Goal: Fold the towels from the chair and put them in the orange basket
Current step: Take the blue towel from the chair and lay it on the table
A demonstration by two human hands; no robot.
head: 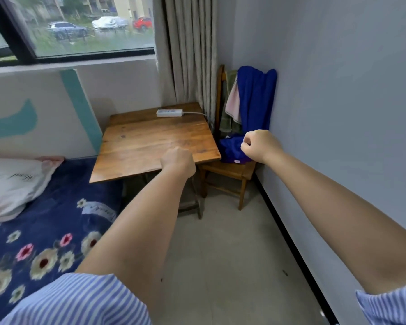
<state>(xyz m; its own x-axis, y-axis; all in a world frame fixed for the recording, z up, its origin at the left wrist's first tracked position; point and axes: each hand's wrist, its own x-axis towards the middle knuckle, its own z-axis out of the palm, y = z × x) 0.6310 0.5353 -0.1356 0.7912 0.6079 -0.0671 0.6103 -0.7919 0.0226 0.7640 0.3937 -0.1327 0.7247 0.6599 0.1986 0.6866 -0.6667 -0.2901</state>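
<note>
While both arms reached toward the chair (230, 171), I judged the task at its opening step: no towel taken yet. My left hand (178, 161) and right hand (259, 146) were curled into fists, holding nothing. A blue towel (256, 99) hung over the chair back onto the seat, with pink (233, 103) and green (225, 124) towels beside it. No basket was visible. Next, a hand should uncurl and grasp one towel.

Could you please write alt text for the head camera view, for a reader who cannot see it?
Two bare arms reach toward a wooden chair draped with a blue towel, both hands curled: the left hand over a wooden table, the right hand at the towel's lower part. A flowered bed lies left.
</note>
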